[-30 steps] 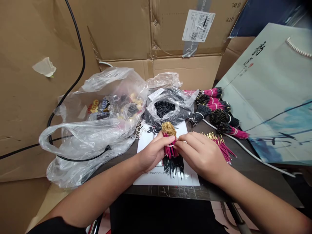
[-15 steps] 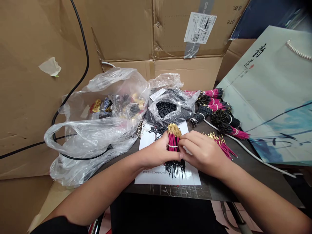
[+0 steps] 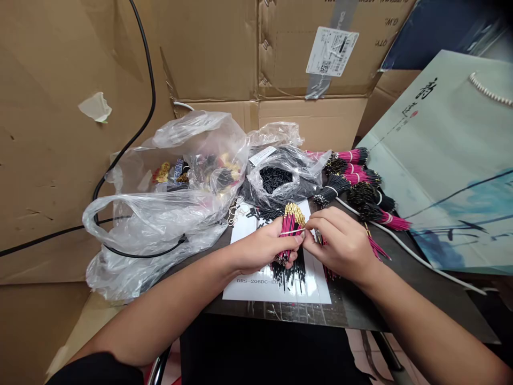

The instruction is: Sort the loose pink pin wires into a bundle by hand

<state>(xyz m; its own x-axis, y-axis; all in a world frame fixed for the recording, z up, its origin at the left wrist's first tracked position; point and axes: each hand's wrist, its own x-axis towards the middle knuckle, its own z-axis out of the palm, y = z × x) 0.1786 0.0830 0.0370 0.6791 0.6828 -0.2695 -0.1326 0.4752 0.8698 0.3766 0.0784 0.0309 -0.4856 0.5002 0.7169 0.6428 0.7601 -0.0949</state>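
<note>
My left hand [image 3: 262, 247] is closed round a bundle of pink wires [image 3: 289, 231] with gold tips upward. A pale band [image 3: 289, 232] crosses the bundle, and my right hand [image 3: 340, 240] pinches its right end beside my left thumb. Black wires with bare tips [image 3: 294, 275] show below my left hand, over a white printed sheet [image 3: 236, 291]. Loose pink wires [image 3: 377, 248] with gold tips lie to the right, partly hidden by my right hand.
An open plastic bag of small black tubes [image 3: 276, 179] stands behind. At left lies a large clear bag [image 3: 160, 214]. Tied wire bundles [image 3: 352, 176] lie at back right, near a white cable [image 3: 433, 264] and a pale paper bag [image 3: 444, 160]. Cardboard [image 3: 216, 53] rises behind.
The band is now pulled out toward the right in my right fingers. The pink bundle leans further right, and my left fingers show beneath it. The view has shifted slightly.
</note>
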